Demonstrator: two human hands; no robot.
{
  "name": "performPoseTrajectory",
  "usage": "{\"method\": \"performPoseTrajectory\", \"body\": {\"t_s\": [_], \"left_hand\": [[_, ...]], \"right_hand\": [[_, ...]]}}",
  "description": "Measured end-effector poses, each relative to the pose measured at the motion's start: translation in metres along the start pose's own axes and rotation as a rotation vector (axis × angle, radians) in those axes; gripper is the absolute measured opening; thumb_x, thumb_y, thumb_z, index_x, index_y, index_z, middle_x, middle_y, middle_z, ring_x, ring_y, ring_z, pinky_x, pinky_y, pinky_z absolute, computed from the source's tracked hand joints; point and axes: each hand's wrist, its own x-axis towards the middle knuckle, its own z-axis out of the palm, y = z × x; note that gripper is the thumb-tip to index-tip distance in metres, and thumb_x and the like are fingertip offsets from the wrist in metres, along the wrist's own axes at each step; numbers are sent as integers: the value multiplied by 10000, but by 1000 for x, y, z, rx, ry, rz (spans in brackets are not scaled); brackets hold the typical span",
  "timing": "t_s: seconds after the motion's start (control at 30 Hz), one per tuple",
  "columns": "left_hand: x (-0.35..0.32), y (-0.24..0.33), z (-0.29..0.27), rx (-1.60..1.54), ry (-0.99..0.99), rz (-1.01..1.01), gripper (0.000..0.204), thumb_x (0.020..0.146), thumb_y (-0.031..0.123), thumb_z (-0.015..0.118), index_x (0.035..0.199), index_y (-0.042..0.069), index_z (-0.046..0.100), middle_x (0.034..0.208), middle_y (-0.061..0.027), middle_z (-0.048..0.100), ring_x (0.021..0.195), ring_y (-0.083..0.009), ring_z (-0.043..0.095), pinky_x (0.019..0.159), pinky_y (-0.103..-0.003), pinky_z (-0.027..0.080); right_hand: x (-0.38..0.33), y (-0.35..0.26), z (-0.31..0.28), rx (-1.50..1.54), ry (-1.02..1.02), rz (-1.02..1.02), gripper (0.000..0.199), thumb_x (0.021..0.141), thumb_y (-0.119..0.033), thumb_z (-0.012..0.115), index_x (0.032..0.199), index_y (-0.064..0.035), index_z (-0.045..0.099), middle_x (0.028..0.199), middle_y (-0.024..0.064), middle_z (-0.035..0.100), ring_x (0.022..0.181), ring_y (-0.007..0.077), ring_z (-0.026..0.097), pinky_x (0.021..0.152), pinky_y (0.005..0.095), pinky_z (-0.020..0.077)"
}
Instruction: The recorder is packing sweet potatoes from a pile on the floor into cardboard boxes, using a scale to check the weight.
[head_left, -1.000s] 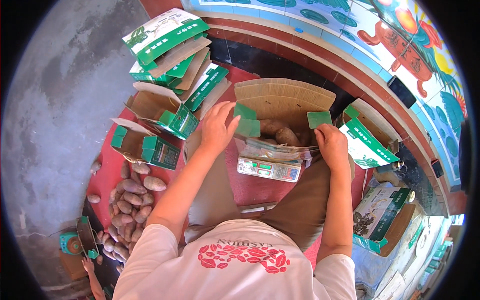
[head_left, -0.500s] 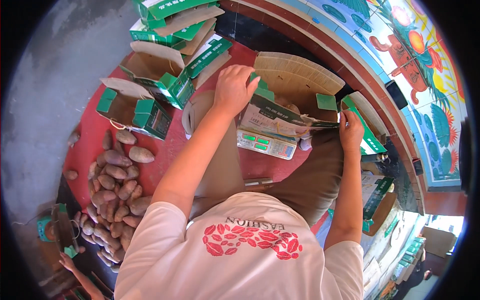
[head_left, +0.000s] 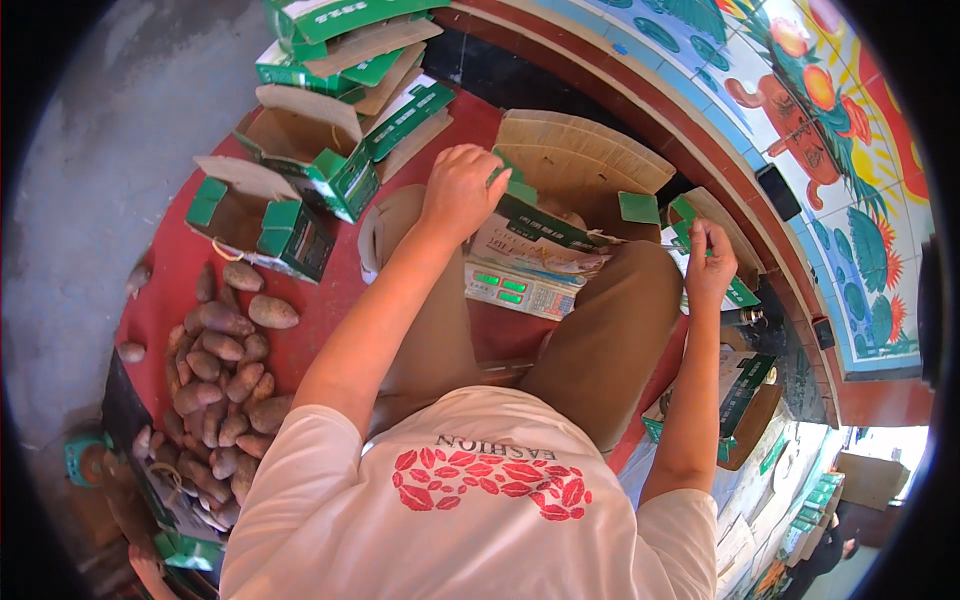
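Observation:
A green and brown cardboard box (head_left: 545,235) stands on a digital scale (head_left: 520,291) in front of me, its far flap raised. Part of a brownish tuber (head_left: 570,216) shows inside it. My left hand (head_left: 462,190) is at the box's left side, thumb and fingers closed at the green side flap. Off to the right, my right hand (head_left: 710,262) is raised away from the box, holding nothing I can see, with its fingers loosely bent and apart. Behind it is another green carton (head_left: 735,235). My right knee hides the scale's right part.
A heap of sweet potatoes (head_left: 225,360) covers the red surface (head_left: 335,290) at left. Two open cartons (head_left: 262,225) stand beyond it, below stacked cartons (head_left: 345,45). A co-worker's hand (head_left: 147,565) is at lower left near a tilted carton (head_left: 185,550). A tiled wall (head_left: 700,90) borders the right.
My right hand has let go of the box's right edge and moved slightly down and right. My left hand stays at the flap. The co-worker's carton has moved right, against the heap.

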Motion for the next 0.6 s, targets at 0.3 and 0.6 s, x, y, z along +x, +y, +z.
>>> {"method": "performPoseTrajectory", "body": {"t_s": [0.3,0.6], "left_hand": [[4,4,10,25,-77,52,154,765,161,705,834,46,631,861,-97,648,917,-298,603,837,-417,438],[10,17,31,36,-344,123,269,707,222,773,864,51,639,946,-93,646,1010,-306,568,930,-430,402]], "right_hand": [[-32,40,5,73,11,216,93,891,-85,641,885,7,637,792,124,638,683,198,599,635,308,484],[-45,65,27,41,29,248,81,836,-92,665,884,-29,650,818,133,646,736,307,639,654,364,503]]}}
